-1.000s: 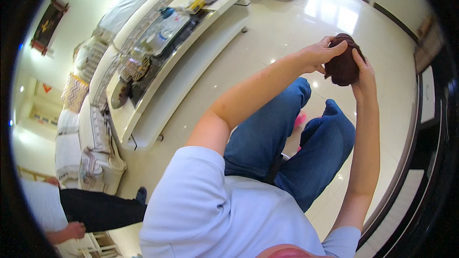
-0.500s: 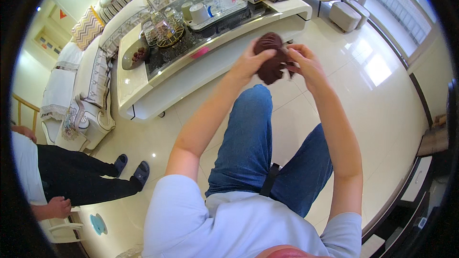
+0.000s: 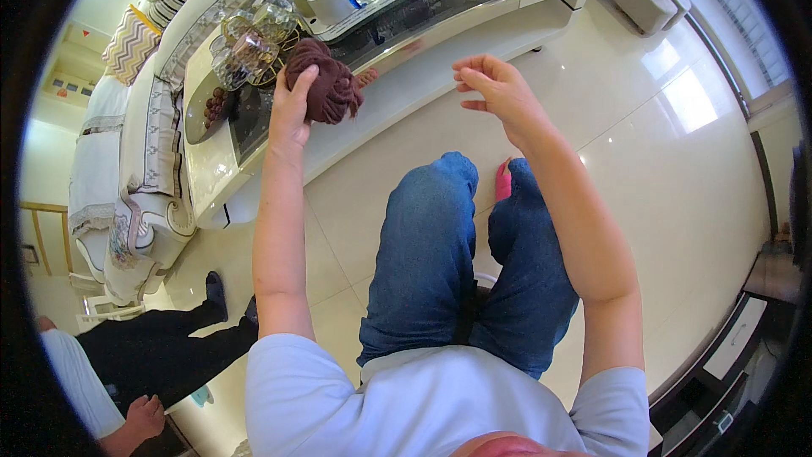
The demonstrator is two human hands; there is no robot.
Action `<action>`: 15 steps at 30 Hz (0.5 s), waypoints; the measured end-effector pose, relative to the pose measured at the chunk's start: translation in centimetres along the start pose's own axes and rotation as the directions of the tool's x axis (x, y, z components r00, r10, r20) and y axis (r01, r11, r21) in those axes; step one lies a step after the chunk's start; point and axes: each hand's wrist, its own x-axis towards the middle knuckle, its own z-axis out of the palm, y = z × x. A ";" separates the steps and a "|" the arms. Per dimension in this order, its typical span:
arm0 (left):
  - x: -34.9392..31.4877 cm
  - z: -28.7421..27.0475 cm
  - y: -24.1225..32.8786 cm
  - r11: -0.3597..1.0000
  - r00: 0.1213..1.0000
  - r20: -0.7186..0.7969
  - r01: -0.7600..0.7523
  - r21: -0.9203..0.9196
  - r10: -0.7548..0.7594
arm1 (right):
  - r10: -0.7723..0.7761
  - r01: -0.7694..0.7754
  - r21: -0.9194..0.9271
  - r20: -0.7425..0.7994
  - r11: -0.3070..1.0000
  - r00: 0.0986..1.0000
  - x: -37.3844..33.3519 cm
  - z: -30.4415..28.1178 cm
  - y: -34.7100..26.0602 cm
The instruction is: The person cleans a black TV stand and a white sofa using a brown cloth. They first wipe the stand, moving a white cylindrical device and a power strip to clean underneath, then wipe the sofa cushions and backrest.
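My left hand is closed around a dark brown bundle of yarn, with the thumb across its near side. Thick strands hang loosely at the bundle's right end. It is held up in front of the coffee table, near the glassware; the fingers behind it are hidden. Well to the right, my right hand is raised over the floor beside the table. Its fingers are apart and slightly bent, and nothing shows between them.
Glass cups stand on a round rack beside a grey dish of dark round fruit. A tray of cups lies farther back. At the lower left, another person stands near the sofa. Grey stools stand far right.
The yarn bundle has moved left in my left hand, toward the glassware. My right hand has come off it and its fingers have spread. The view has shifted a little.
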 end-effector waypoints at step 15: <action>9.2 7.0 -1.7 0.982 0.982 0.035 -0.187 0.022 0.186 | -0.175 0.160 -0.226 -0.049 0.961 0.983 10.7 0.8 1.9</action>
